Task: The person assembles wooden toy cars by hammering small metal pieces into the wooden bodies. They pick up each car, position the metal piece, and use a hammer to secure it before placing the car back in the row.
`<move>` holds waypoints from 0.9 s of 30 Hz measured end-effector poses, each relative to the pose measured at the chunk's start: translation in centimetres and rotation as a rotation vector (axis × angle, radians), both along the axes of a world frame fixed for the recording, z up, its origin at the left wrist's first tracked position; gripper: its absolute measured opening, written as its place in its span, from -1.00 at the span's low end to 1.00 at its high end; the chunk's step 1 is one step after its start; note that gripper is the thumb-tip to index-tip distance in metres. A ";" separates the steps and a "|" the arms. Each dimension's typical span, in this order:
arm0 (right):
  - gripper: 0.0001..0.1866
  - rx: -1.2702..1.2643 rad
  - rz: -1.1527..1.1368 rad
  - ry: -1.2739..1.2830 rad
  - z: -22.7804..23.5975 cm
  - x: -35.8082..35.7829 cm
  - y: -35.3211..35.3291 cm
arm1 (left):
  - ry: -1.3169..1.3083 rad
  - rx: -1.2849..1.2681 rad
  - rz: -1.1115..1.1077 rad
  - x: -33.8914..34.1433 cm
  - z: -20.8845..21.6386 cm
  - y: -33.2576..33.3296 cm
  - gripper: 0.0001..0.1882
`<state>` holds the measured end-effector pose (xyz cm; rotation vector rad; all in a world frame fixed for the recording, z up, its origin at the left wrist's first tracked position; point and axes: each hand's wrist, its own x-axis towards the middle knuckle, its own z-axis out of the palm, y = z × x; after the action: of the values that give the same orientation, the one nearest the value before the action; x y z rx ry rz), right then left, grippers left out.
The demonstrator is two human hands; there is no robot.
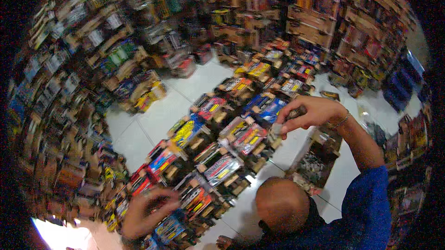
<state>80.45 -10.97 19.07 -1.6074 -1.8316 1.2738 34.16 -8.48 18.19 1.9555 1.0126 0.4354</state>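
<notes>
Two long rows of bright, printed packs with brown cardboard-like pieces [241, 134] run slantwise over the white tiled floor [139, 134], from its near left corner toward the far edge, where crowded shelving [313, 18] begins. I see the person's right hand [313, 111] raised over the side of the rows nearer the floor's right edge, a thin bracelet [343, 120] on the wrist below a blue fabric sleeve [371, 199]. Thumb and fingers pinch a small pale grey piece [276, 128]; it sits at the fingertips, just beside a red and yellow pack [252, 139] as I look at it. A darker brown, rounded object [297, 111] shows within the curl of the same hand.

Down toward the floor's near left corner, the left hand [143, 217] is blurred, its fingers bent, and I cannot tell whether it grips anything. Nearest to it lie a light blue pack [170, 229] and an orange, red and black pack [197, 199]. Farther along the rows are a yellow-fronted pack [186, 132] and a deep blue pack [273, 108]. Toward the floor's right edge, apart from the rows, rests a brown box with a mottled grey top [311, 166].
</notes>
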 end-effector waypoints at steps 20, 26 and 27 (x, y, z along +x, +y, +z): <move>-0.67 -0.111 -0.397 -0.900 -31.1 27.8 -12.2 | 0.160 -0.846 -0.206 0.9 -6.2 -4.5 -0.58; -0.70 -0.237 -0.297 -0.778 -40.0 29.8 -11.0 | 0.138 -0.946 -0.039 2.8 -5.8 -4.3 -0.57; -0.70 -0.318 -0.259 -0.806 -41.0 29.8 -10.9 | 0.174 -0.998 0.013 3.1 -5.9 -4.3 -0.57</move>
<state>110.25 -21.84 -21.92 -2.7216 -1.7657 0.8846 37.29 -12.74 12.32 1.0862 1.0611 -0.2306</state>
